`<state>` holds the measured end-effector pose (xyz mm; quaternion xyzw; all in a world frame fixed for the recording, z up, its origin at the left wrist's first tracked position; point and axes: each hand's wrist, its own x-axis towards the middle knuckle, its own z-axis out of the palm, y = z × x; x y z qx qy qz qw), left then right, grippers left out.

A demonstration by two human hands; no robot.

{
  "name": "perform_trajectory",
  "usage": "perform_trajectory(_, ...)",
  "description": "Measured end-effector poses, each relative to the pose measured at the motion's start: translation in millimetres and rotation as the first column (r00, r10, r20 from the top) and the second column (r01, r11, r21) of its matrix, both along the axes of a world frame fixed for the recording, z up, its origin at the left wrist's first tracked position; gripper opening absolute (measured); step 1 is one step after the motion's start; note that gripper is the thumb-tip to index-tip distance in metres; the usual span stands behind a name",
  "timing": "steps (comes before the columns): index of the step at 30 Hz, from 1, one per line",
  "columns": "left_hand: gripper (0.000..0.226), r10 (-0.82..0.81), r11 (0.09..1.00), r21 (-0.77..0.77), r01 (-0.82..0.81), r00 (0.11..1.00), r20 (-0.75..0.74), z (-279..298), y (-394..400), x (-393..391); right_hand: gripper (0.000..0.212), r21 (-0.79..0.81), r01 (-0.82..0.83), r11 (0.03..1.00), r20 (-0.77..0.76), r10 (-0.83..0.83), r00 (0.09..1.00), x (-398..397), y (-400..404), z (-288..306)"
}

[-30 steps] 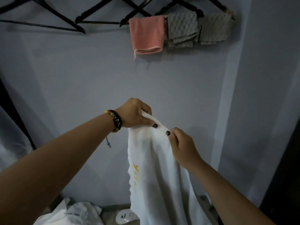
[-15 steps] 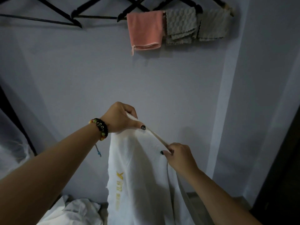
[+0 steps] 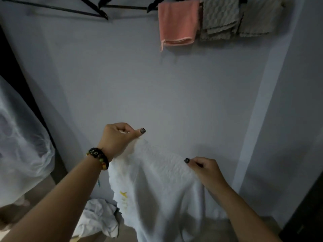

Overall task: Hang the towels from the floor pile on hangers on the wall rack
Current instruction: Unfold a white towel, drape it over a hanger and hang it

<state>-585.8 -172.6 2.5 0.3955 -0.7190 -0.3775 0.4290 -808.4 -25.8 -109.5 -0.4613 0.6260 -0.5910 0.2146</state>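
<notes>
Both hands pinch the top edge of a white towel [image 3: 157, 186] — left hand [image 3: 118, 138] higher, at the left end of that edge, thumb and fingers closed on the cloth; right hand [image 3: 204, 170] lower, at the right end, also closed on it. Edge runs stretched and slanted between the two pinches, rest of the towel hangs free below. Judged reason for the two-point hold: spreads the cloth flat so it can be folded or draped over a hanger bar without bunching. Yellow print [image 3: 123, 194] sits near the towel's left edge, low down.

Floor pile [image 3: 99, 217] of white cloth lies on the floor at the foot of the wall [image 3: 148, 88], just left of the hanging towel — at least one piece left, count unclear.

Top of the wall: rack with black hangers [image 3: 97, 9], those towards the top left corner bare. Towards the top right, a pink towel [image 3: 178, 21] draped over a hanger, two grey towels [image 3: 220, 16] just beside it, overlapping. Draped folded over the bar so they stay put by their own weight.

Beaded bracelet [image 3: 98, 158] on the left wrist. Pale plastic-covered bulk [image 3: 21, 145] at the left edge, unclear what.

Step in hand, judged: spreading the towel before lifting it to a bare hanger. Task partly done.
</notes>
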Motion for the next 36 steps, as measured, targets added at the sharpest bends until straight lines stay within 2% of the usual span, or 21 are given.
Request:
perform_trajectory(2,0.046,0.056,0.998,0.027,-0.054,0.996,-0.07,-9,5,2,0.035,-0.04,0.018,0.999,-0.107,-0.022,0.994,-2,3,1)
perform_trajectory(5,0.035,0.031,0.999,0.04,-0.027,0.994,-0.108,-18,17,5,0.028,-0.142,0.148,0.979,-0.273,-0.182,0.945,-1,4,-2)
perform_trajectory(7,0.028,0.024,0.999,0.025,-0.022,0.993,-0.115,-23,25,6,0.04,-0.233,0.219,0.947,-0.349,-0.292,0.891,1,5,-4)
perform_trajectory(9,0.019,0.041,0.999,-0.002,-0.041,0.992,-0.119,-28,31,5,0.043,-0.281,0.287,0.916,-0.356,-0.377,0.855,4,5,-4)
perform_trajectory(11,0.013,0.028,0.999,-0.043,-0.033,0.992,-0.124,-31,38,5,0.034,-0.272,0.338,0.901,-0.248,-0.405,0.88,7,6,0)
perform_trajectory(14,0.007,-0.012,0.998,-0.063,0.005,0.993,-0.12,-35,48,6,0.023,-0.208,0.317,0.925,-0.11,-0.344,0.932,12,11,15)
perform_trajectory(17,0.009,-0.015,0.994,-0.107,0.006,0.997,-0.082,-36,58,6,0.019,-0.184,0.283,0.941,-0.172,-0.315,0.933,11,16,27)
perform_trajectory(19,0.011,-0.013,0.986,-0.168,0.014,1.0,0.006,-34,67,4,0.011,-0.155,0.256,0.954,-0.197,-0.284,0.938,11,19,34)
perform_trajectory(22,0.018,-0.088,0.972,-0.208,0.113,0.988,0.125,-28,84,-3,0.016,-0.136,0.185,0.973,-0.246,-0.214,0.945,17,24,44)
perform_trajectory(26,0.048,-0.204,0.952,-0.169,0.254,0.942,0.267,-25,102,-20,0.01,-0.143,0.058,0.988,-0.31,-0.1,0.945,28,32,56)
perform_trajectory(27,0.049,-0.252,0.939,-0.16,0.304,0.926,0.282,-26,104,-24,0.011,-0.138,0.032,0.99,-0.321,-0.075,0.944,30,35,58)
perform_trajectory(29,0.033,-0.308,0.923,-0.137,0.359,0.904,0.296,-31,106,-30,0.014,-0.115,-0.004,0.993,-0.328,-0.034,0.944,32,39,61)
perform_trajectory(33,0.006,-0.257,0.941,-0.142,0.308,0.921,0.292,-43,109,-38,0.015,-0.087,-0.066,0.994,-0.232,0.044,0.972,28,47,58)
perform_trajectory(36,0.013,-0.234,0.955,-0.135,0.266,0.949,0.213,-52,114,-44,0.014,-0.076,-0.095,0.993,-0.176,0.081,0.981,22,51,50)
